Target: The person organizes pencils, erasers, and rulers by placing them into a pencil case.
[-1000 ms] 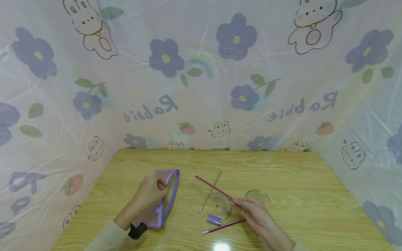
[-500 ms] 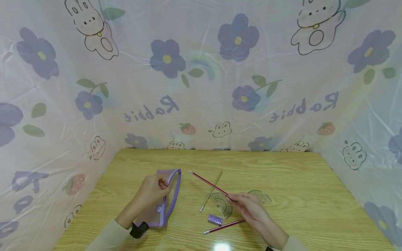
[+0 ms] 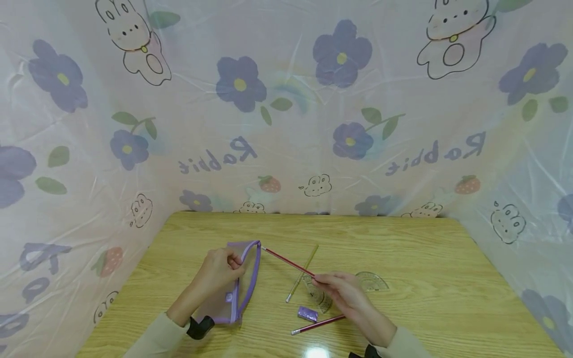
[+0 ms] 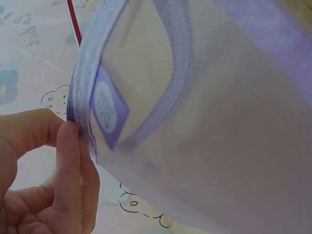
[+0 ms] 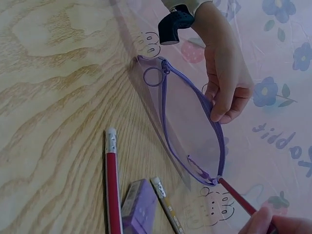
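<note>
My left hand (image 3: pixel 218 272) pinches the zipper edge of a see-through purple pencil case (image 3: pixel 250 286). In the right wrist view the case's mouth gapes wide, a ring pull (image 5: pixel 153 77) at one end. Between the thumb and fingers of my right hand (image 3: pixel 346 293) is a red pencil (image 3: pixel 288 261), its white eraser end beside the far corner of the case's mouth. Under that hand a second red pencil (image 3: pixel 315 325) lies on the table, its far end hidden. A purple eraser (image 3: pixel 307 313) and a yellow pencil (image 3: pixel 301 276) lie close by.
One clear protractor (image 3: pixel 319 294) lies partly under the right hand, another (image 3: pixel 372 281) just behind it. The wood-grain table (image 3: pixel 425 278) meets a hanging cloth (image 3: pixel 291 114) printed with rabbits and flowers at the back and sides.
My right hand has moved left with the red pencil, bringing its eraser end up to the pencil case. The left hand keeps its pinch on the case's edge.
</note>
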The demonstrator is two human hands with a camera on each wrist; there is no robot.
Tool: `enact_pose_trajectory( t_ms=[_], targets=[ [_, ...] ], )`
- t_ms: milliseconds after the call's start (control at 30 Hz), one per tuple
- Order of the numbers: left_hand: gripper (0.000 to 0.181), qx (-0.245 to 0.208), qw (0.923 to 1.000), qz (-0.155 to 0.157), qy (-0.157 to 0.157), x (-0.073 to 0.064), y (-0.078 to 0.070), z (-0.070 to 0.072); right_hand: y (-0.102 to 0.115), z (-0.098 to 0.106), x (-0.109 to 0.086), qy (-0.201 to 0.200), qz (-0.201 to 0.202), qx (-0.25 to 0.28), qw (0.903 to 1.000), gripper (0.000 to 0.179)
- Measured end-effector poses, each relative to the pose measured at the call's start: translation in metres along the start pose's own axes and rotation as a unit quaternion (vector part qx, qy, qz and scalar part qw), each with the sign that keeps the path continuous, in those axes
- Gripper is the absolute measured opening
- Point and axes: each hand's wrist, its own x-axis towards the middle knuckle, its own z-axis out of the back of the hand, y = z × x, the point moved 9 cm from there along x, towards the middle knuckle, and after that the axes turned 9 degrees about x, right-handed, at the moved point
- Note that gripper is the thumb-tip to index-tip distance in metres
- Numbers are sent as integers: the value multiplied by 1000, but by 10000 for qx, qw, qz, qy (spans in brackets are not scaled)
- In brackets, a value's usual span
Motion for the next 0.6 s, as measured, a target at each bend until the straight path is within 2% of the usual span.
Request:
enact_pose_trajectory(
  t_ms=[233, 600],
  targets=[
    [13, -81, 10000, 43, 30, -1, 2, -3, -7, -5, 7, 70, 8, -45, 10000, 32],
    [13, -245, 9997, 31, 40, -1, 1, -2, -12, -10, 14, -204, 73, -264, 9994, 24]
  ],
)
